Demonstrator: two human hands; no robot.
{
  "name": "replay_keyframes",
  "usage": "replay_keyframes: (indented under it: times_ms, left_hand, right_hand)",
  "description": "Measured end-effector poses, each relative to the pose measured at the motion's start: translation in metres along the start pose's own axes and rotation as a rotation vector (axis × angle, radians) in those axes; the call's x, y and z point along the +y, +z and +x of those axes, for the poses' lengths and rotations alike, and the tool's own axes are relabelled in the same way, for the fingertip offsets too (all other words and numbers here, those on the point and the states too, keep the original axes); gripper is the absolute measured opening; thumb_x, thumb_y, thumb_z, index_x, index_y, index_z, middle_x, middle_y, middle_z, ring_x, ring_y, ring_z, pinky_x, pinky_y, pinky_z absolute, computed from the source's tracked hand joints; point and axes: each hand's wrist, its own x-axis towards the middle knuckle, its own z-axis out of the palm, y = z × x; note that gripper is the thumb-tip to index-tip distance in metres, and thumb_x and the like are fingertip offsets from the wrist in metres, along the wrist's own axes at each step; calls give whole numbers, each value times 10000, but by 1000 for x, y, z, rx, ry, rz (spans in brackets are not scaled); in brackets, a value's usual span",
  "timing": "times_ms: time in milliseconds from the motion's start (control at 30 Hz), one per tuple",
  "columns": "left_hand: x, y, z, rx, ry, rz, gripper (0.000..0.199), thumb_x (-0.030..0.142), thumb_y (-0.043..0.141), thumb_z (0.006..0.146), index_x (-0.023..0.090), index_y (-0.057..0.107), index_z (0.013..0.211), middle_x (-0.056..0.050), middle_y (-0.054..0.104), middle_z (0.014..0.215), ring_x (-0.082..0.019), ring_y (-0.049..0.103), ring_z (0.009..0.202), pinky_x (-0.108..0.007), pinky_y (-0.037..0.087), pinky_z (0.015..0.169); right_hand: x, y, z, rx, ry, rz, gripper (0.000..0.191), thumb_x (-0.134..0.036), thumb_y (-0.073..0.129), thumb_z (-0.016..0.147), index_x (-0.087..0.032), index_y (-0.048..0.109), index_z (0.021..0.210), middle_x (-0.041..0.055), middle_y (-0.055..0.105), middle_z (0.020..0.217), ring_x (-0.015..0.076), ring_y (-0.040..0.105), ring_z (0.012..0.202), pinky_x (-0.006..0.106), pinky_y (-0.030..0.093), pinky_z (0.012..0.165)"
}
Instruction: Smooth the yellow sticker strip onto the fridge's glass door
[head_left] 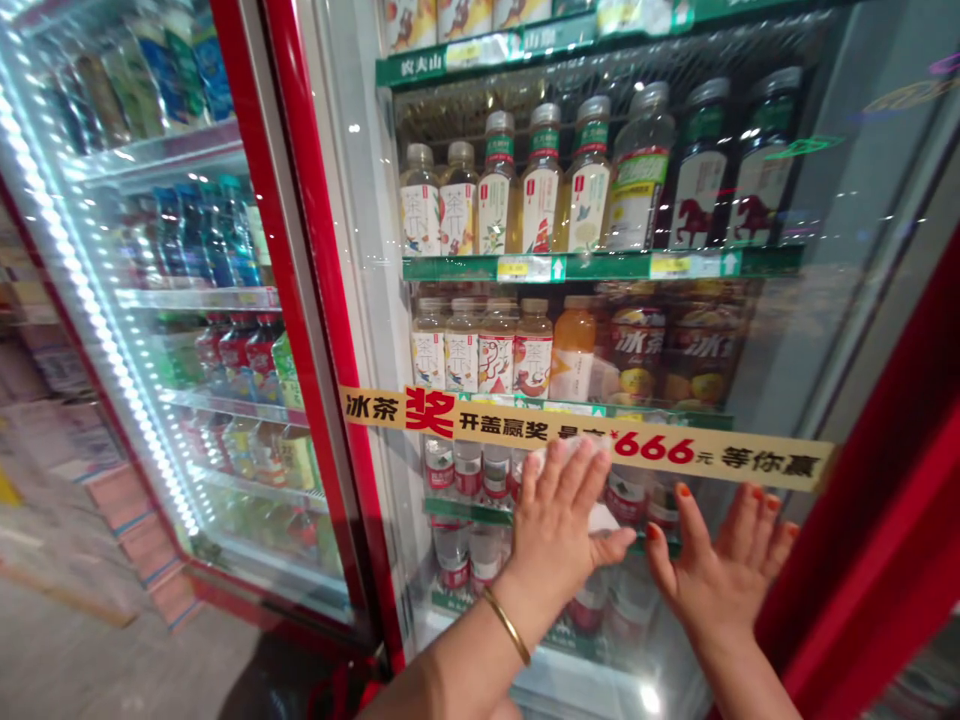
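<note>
My left hand (561, 520), with a gold bangle (507, 625) at the wrist, presses a white tissue (602, 519) flat against the glass door (375, 300) of a drinks fridge. The tissue shows above the fingertips and beside the thumb; the rest is hidden under the palm. Partly covered by these fingers is a yellow sticker strip (450, 415) with black and red lettering. To the right, my right hand (724, 560) has its fingers spread at the glass, just below the strip, holding nothing. Its nails are orange-red.
Behind the glass, bottled drinks (540, 185) stand on green-edged shelves (600, 265). The door's red frame (862, 490) runs along the right. Another lit fridge (187, 300) with bottles stands to the left, beside stacked cartons (142, 540) on the floor.
</note>
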Motion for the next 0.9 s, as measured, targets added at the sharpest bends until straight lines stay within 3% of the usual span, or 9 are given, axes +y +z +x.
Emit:
replay_keyframes:
  times_ms: [100,200,267,333,500,600,733,800,900]
  left_hand:
    - [-18,-4,-29,-50,92,17,849,782,427,1021,305,347,1719,-3,412,1770,-221,79,1740,-487,27,1436]
    - [-70,-18,-31,-62,-191,58,862,724,333,1068,234,184,1762,-105,322,1805,-287,90,1740,-587,26,1416]
    - [-84,-21,-18,3,-421,60,878,677,306,1088,171,76,1767,-175,192,1833,-337,52,1738,-643,64,1398]
    - [-66,-18,-8,53,-473,35,865,642,304,1097,150,57,1765,-176,133,1842,-339,7,1739,-641,77,1398]
    - [14,1,-21,-16,-59,-33,802,626,350,1090,192,224,1752,-65,390,1776,-228,81,1739,-479,14,1430]
    - [-10,-5,-32,-58,-97,-33,797,608,377,1090,215,195,1760,-81,379,1780,-238,104,1737,-511,-21,1424]
    - [-72,-17,-13,65,-505,-26,878,622,318,1101,134,10,1763,-198,100,1841,-334,1,1737,-631,6,1399]
    - [-67,-15,-1,118,-572,-53,901,636,327,1095,133,-13,1761,-197,47,1847,-347,-24,1734,-639,22,1398]
    - [-22,-4,-2,83,-293,-76,932,701,314,1077,115,73,1762,-166,199,1833,-276,30,1741,-517,43,1425]
  right_hand:
    - [1,1,0,11,-19,-22,847,-436,648,1001,-413,256,1751,109,72,1875,484,173,1698,845,239,1262]
    - [1,5,-1,20,-26,-43,851,-434,646,994,-398,258,1751,116,65,1876,470,162,1704,834,243,1268]
    - [1,6,-1,25,-25,-52,872,-422,657,978,-396,256,1752,114,66,1876,469,170,1703,830,252,1268]
    - [1,6,-1,26,-26,-54,897,-408,677,962,-398,253,1752,115,71,1876,476,186,1698,829,261,1265]
    - [4,3,0,15,-41,-44,905,-410,711,959,-389,271,1750,126,77,1874,485,195,1693,818,257,1275]
    - [3,3,-1,16,-49,-46,909,-402,713,961,-379,268,1753,131,67,1874,492,192,1691,819,246,1280]
    - [1,5,0,22,-36,-57,904,-407,691,969,-380,250,1757,134,65,1874,484,194,1693,815,255,1279]
    - [0,5,1,28,-41,-62,875,-428,660,992,-380,242,1759,137,59,1874,473,186,1698,811,267,1276]
    - [1,3,3,30,-56,-73,845,-439,636,1020,-377,234,1761,143,56,1872,461,179,1703,808,280,1273]
